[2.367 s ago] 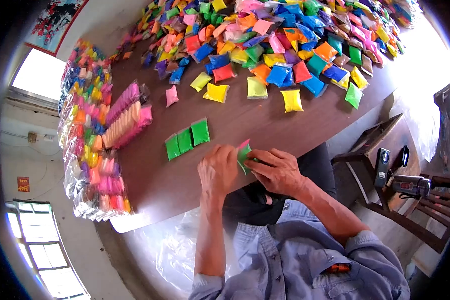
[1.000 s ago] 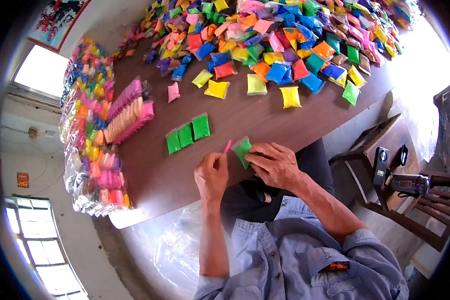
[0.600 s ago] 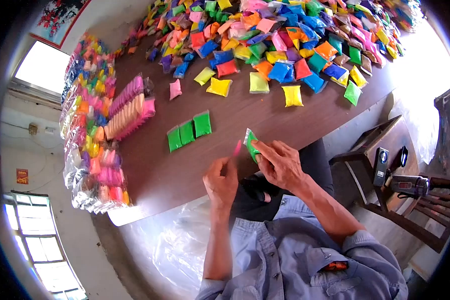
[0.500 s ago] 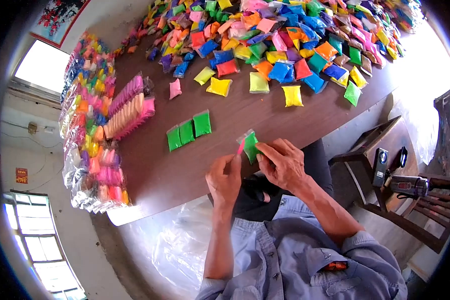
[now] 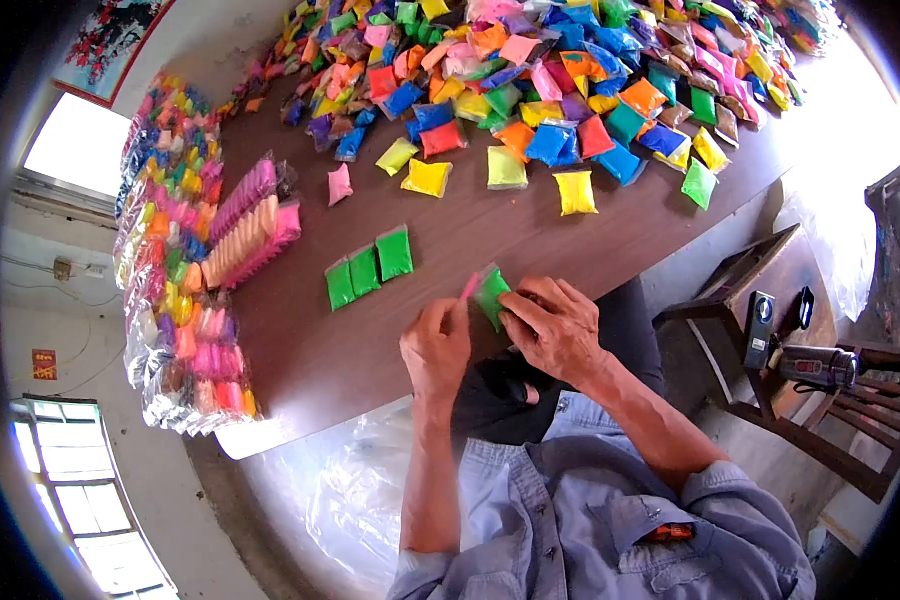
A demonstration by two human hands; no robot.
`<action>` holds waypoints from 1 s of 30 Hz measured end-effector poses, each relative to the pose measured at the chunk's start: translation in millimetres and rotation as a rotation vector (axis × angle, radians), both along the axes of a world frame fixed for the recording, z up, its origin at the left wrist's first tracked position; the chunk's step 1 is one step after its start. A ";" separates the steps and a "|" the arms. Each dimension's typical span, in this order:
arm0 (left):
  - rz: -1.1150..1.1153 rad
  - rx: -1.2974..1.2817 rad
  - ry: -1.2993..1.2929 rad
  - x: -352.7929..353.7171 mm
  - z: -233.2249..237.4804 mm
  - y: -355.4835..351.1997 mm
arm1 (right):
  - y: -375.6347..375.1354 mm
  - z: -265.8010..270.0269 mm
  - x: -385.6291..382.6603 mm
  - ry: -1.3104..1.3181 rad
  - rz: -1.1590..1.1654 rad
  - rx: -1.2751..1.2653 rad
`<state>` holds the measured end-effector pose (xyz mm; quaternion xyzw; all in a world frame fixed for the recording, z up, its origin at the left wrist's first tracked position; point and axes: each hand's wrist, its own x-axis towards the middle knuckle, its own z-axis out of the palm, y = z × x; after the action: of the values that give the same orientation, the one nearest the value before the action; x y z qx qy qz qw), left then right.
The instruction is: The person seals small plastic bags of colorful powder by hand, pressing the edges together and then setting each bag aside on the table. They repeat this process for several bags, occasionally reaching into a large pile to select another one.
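Note:
Near the table's front edge, a small clear packet with green filling [image 5: 491, 298] is pinched by my right hand [image 5: 553, 328], with thumb and fingers closed on its right side. My left hand [image 5: 436, 345] is closed, and a thin pink strip [image 5: 469, 287] sticks up from between its thumb and forefinger. The strip's tip is right at the packet's upper left edge. Beyond my left hand, three more green packets [image 5: 365, 269] lie side by side in a slanting row on the brown table [image 5: 290, 350].
A big heap of coloured packets [image 5: 530, 80] covers the table's far side, with loose ones at its near edge. Bundled packets [image 5: 255, 235] stand in rows at left, beside a long stack of bagged packets [image 5: 185, 300]. A wooden stool [image 5: 810, 290] stands at right.
My left hand and the pink strip have shifted slightly left, from over the packet's face to its edge. My right hand still holds the green packet. The whole view has shifted a little.

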<state>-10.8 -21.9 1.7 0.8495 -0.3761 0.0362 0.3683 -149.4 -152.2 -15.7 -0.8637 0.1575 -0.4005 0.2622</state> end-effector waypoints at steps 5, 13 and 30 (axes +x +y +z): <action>0.023 -0.035 0.092 -2.8 22.5 -5.4 | -1.4 -6.5 -2.4 -0.018 0.004 -0.012; -0.158 0.185 -0.146 2.5 21.8 -23.1 | -4.2 -3.8 -1.2 -0.075 0.026 -0.006; -0.090 0.108 -0.094 11.0 18.3 -3.7 | -1.5 0.4 1.5 -0.047 -0.004 0.006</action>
<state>0.1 -25.6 20.1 0.8477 -0.4321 0.0393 0.3053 -147.9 -153.7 -15.3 -0.8530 0.1542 -0.4206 0.2678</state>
